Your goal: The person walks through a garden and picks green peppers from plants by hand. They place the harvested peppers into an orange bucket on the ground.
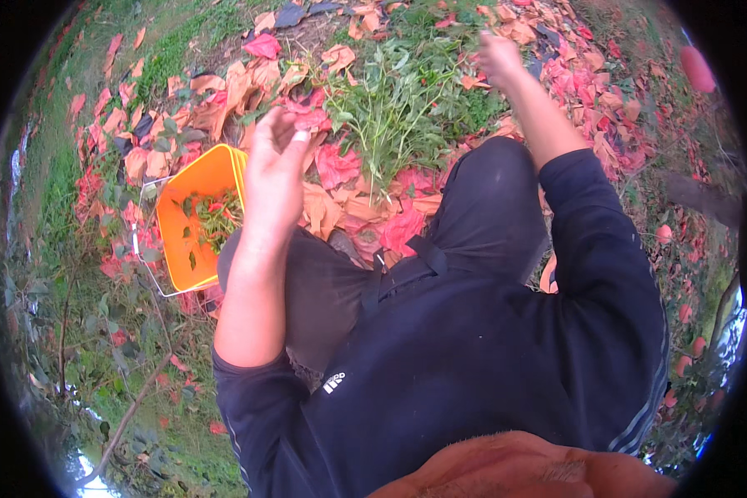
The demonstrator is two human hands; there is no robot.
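Note:
Green leafy plants with long pale stems lie on the ground in front of me, roots or stem ends towards my knees. My left hand is raised beside them, near the orange bucket, with its fingers curled and thumb apart; whether something small is between them is unclear. At the far right side of the plants, my right hand is stretched out, slightly blurred, and I cannot tell what its fingers hold. The orange square bucket is tilted at my left, its wire handle hanging outward. Inside it are green and red peppers with leaves.
Crumpled red and orange paper pieces cover the ground around the plants. Thin branches reach in at the lower left. Red fruits hang at the right, by a branch or trunk. My bent knees flank the near edge.

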